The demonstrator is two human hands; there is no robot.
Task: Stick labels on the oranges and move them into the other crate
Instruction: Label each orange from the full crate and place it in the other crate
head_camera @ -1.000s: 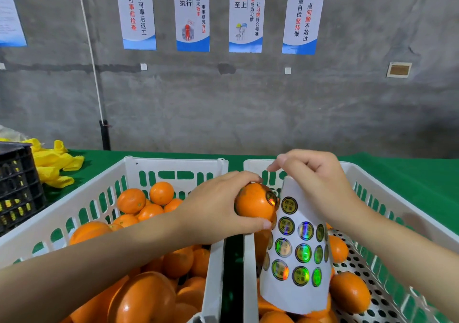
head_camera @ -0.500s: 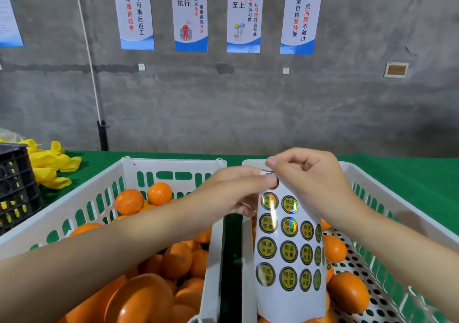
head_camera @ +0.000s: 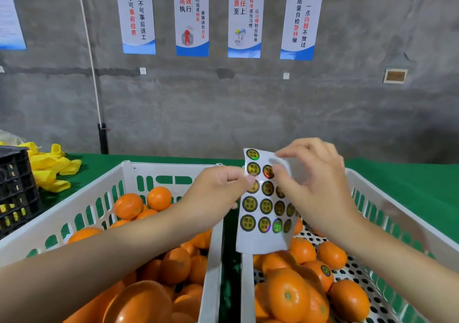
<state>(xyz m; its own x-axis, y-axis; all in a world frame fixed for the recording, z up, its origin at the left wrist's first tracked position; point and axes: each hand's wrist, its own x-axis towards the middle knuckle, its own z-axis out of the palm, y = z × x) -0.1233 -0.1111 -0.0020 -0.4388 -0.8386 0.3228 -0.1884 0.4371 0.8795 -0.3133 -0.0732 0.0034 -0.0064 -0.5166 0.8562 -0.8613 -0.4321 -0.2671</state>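
The lower rows of the sheet of labels [head_camera: 265, 208] blur at their right side, and the right hand [head_camera: 315, 186] hides its upper right part. The left hand [head_camera: 218, 191] covers half of one label at the sheet's left edge. Its thumb and forefinger are pinched there, but it cannot be told whether they hold that label or only the paper. The right hand grips the top of the sheet and curls its corner over. Both forearms run off the bottom edge.

A second ago the left hand held an orange against the sheet; now it holds no fruit, and the sheet is held higher, above the gap between the two crates.

The left crate [head_camera: 164, 171] is heaped with oranges [head_camera: 159, 198]. The right crate [head_camera: 397, 225] holds fewer, one labelled orange [head_camera: 323, 273] among them. Both stand on a green cloth [head_camera: 409, 181]. At far left lie yellow nets [head_camera: 49, 171] beside a black crate [head_camera: 15, 191], which the frame cuts off. Posters [head_camera: 191, 17] hang on the grey wall behind
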